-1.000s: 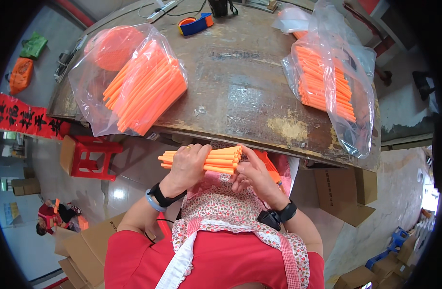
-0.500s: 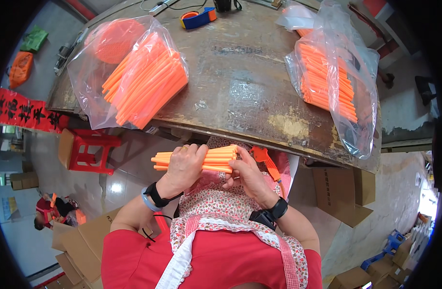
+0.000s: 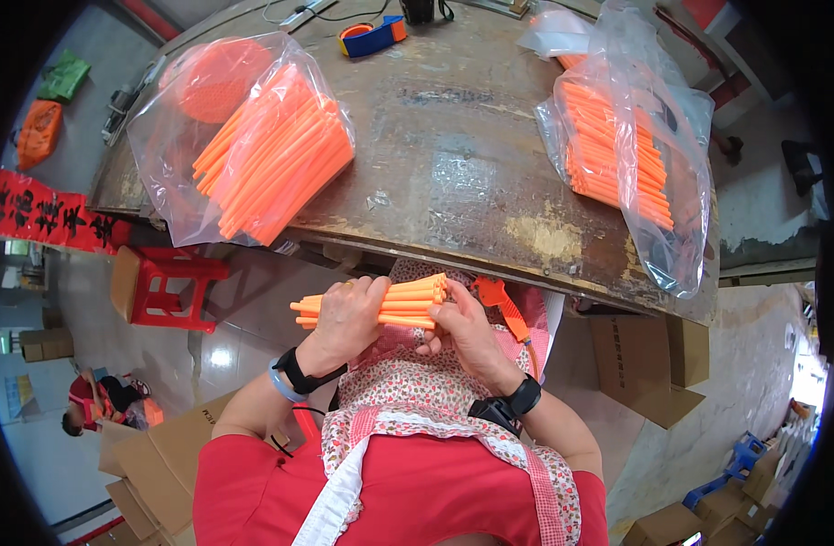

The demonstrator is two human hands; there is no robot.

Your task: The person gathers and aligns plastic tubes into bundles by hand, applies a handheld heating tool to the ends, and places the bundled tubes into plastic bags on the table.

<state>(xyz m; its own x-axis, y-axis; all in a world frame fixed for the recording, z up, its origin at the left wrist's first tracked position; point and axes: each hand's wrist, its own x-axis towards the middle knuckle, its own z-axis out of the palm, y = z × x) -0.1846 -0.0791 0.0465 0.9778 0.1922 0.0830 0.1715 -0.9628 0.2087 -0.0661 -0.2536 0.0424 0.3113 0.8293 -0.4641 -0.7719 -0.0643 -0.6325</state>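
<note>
Over my lap, just in front of the table edge, I hold a bundle of thin orange tubes lying roughly crosswise. My left hand is wrapped over the middle of the bundle, the back of the hand upward. At the bundle's right end, my right hand is closed with its thumb against the tube ends; its lower fingers curl beneath, partly hidden. The tube ends fan out slightly uneven. Close to my right hand, an orange gun-shaped tool with a hose rests on the flowered apron.
On the worn wooden table, a clear bag of orange tubes lies left and another bag of tubes right. A blue tape dispenser sits at the back. A red stool and an open carton stand below.
The bundle's left ends have shifted slightly right and spread a little. My right thumb has moved slightly left along the tube ends. Both hands keep their hold.
</note>
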